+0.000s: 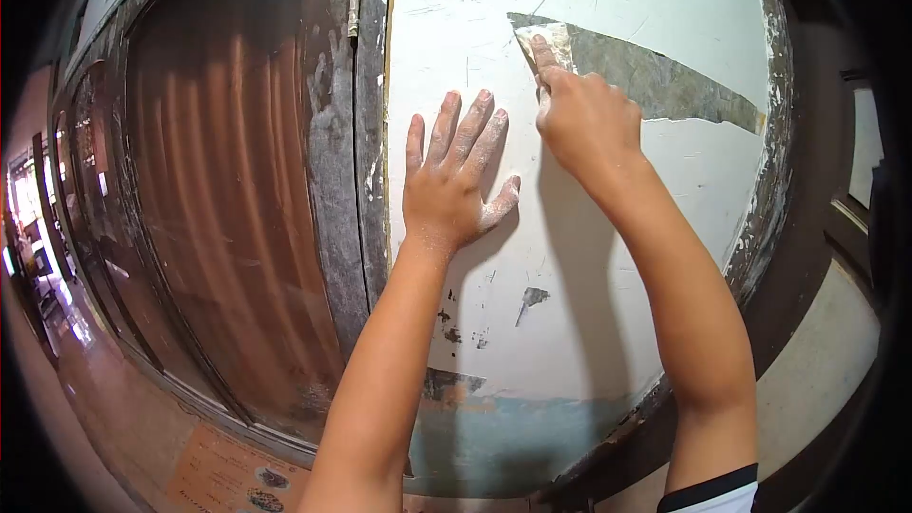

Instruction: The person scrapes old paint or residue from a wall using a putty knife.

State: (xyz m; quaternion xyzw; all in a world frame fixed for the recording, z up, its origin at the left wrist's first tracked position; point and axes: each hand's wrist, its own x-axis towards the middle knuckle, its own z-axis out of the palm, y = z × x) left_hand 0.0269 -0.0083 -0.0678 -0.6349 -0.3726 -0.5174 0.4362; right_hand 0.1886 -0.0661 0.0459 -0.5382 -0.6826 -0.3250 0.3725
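Observation:
My right hand (591, 114) is closed around a putty knife, its index finger pressed along the blade (560, 38). The blade carries whitish residue and lies against the left end of a bare grey strip (655, 76) in the white-painted panel (646, 209). Its handle is hidden inside my fist. Lower and to the left, my left hand (454, 171) rests flat on the white paint, fingers spread and dusted with white powder. Nothing is in it.
Left of the panel stands a dark wooden frame (334, 133) with a metal hinge (355, 6) and a curtained pane (218, 180). Small chipped patches (535, 296) mark the lower paint, above a bluish band (532, 432). A printed cardboard sheet (223, 470) lies at lower left.

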